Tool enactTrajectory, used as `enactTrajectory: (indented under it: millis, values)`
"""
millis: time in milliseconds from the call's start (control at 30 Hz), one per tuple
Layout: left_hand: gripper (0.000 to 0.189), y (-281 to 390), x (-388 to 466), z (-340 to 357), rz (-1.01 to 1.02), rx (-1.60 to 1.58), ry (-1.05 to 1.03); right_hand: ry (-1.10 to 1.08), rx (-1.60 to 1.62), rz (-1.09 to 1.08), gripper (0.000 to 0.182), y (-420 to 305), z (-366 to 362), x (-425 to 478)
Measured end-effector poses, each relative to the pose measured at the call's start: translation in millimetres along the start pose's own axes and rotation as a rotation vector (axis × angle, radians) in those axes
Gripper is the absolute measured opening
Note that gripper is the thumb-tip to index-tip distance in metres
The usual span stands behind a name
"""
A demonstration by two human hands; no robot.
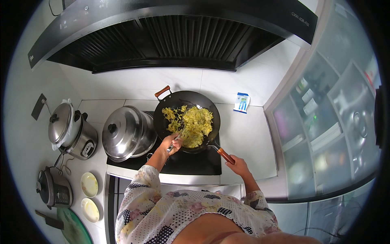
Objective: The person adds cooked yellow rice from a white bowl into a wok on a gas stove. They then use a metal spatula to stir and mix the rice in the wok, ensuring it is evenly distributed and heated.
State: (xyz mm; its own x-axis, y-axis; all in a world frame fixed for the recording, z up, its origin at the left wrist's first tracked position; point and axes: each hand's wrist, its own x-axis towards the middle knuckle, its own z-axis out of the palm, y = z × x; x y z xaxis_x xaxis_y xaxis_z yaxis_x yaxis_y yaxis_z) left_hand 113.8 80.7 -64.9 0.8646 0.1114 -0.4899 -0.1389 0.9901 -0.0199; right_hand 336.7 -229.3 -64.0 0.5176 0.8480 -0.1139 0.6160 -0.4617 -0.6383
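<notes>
A black wok (pixel 163 122) sits on the black glass cooktop (pixel 195 166), holding a yellow, chopped mixture (pixel 198 122) that looks like egg. My left hand (pixel 173 144) is closed around the metal handle of a utensil (pixel 180 135), whose far end is hidden in the food. At the lower right of the wok, my right hand (pixel 237 165) grips the wok's wooden handle (pixel 225 156). A second, smaller wooden grip (pixel 162 91) rises from the wok's far rim.
Left of the wok stands a lidded steel pot (pixel 123 131). Farther left are two cookers (pixel 86 141) (pixel 54 189), two dishes (pixel 89 184) (pixel 90 210), a cleaver (pixel 54 221) and a green cutting board (pixel 74 227). A packet (pixel 242 103) lies right; a range hood (pixel 170 39) hangs above.
</notes>
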Motion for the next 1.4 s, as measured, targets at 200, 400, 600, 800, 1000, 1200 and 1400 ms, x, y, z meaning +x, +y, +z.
enactTrajectory:
  millis: [200,400,600,800,1000,1200,1400]
  values:
    - [0.02,14.8,-54.2,8.2,0.305,0.46,0.061,0.013,0.025,-0.032,0.031,5.5,4.1,-1.0]
    - [0.044,10.5,-79.2,30.2,0.668,1.601,0.458,-0.022,0.038,-0.047,0.03,9.6,3.4,5.2]
    - [0.044,-14.8,-82.8,12.6,1.12,2.01,0.478,0.022,0.037,-0.066,0.028,7.2,3.7,2.4]
    - [0.049,-46.4,-65.8,-10.4,0.869,2.473,0.665,0.001,0.069,-0.062,0.029,10.3,8.0,0.5]
    - [0.049,-32.2,-16.2,-16.6,0.851,2.613,1.011,-0.057,0.089,-0.047,0.032,13.6,8.8,2.6]
    - [0.048,-71.8,-49.1,36.5,0.595,2.697,0.934,-0.024,0.083,-0.048,0.032,16.2,6.0,-1.2]
    - [0.045,-65.7,-94.0,78.1,0.675,2.699,0.884,-0.02,0.086,-0.059,0.031,16.7,8.2,-1.4]
